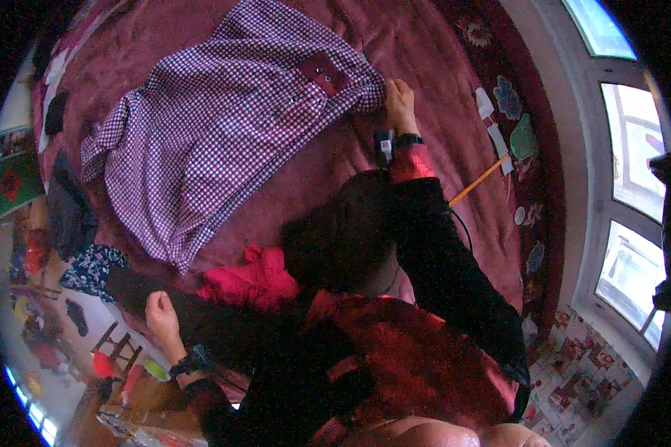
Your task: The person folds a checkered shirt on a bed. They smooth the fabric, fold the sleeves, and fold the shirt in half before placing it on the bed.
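Note:
A checked shirt point(201, 134) in dark red, blue and white lies spread and wrinkled over a dusty-pink blanket point(306, 179). A plain maroon patch with snaps or buttons shows near its upper right part. My right hand point(400, 104), with a dark band at the wrist, is closed at the shirt's right end and seems to grip its edge. My left hand point(162, 320) is at the lower left, fingers curled together beside dark cloth point(138, 290). Whatever it holds, if anything, is hidden. A bright pink cloth point(253, 279) lies between my arms.
Dark clothing point(71, 205) and a floral cloth point(95, 272) lie along the bed's left side. A thin orange stick point(479, 181) and a white strip point(499, 145) are at the right. Beyond stands a window point(634, 149). A wooden chair point(119, 346) is low at left.

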`<state>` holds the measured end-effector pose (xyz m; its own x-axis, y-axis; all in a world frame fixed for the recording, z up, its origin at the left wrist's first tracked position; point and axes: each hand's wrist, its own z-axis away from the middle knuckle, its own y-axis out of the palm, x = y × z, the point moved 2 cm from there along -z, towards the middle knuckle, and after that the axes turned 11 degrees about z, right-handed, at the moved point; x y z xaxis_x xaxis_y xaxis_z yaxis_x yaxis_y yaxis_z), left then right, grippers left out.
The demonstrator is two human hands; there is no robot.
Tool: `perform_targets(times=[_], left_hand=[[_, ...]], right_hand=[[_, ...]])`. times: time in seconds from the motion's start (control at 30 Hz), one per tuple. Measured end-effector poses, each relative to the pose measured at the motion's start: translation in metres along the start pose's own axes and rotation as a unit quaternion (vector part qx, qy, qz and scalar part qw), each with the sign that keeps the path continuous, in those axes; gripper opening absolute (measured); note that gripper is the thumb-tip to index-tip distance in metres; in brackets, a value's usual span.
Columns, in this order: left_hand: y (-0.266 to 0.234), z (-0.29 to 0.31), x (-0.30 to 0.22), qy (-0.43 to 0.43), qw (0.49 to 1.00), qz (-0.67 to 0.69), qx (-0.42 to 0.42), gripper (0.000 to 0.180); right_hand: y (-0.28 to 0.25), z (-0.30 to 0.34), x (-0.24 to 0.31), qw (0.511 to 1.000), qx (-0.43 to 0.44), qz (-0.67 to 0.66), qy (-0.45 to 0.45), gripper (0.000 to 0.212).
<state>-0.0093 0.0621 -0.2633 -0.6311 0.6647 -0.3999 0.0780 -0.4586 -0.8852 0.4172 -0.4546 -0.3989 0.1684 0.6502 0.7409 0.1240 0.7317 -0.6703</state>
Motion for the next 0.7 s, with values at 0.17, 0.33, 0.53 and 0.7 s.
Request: perform_targets(times=[0.17, 0.33, 0.53, 0.7], left_hand=[[-0.016, 0.050, 0.011, -0.073, 0.995, -0.063, 0.016, 0.030], [0.003, 0.080, 0.000, 0.040, 0.996, -0.053, -0.062, 0.029], [0.015, 0.068, 0.007, 0.022, 0.995, -0.061, -0.081, 0.028], [0.016, 0.071, 0.004, 0.047, 0.992, -0.048, -0.106, 0.028]], right_hand=[[-0.008, 0.003, -0.003, 0.992, -0.064, -0.006, 0.108, 0.040], [-0.008, 0.013, -0.024, 0.969, 0.056, -0.138, 0.195, 0.042], [-0.007, 0.022, -0.016, 0.918, 0.138, -0.285, 0.238, 0.039], [-0.008, 0.029, 0.001, 0.915, 0.131, -0.312, 0.218, 0.029]])
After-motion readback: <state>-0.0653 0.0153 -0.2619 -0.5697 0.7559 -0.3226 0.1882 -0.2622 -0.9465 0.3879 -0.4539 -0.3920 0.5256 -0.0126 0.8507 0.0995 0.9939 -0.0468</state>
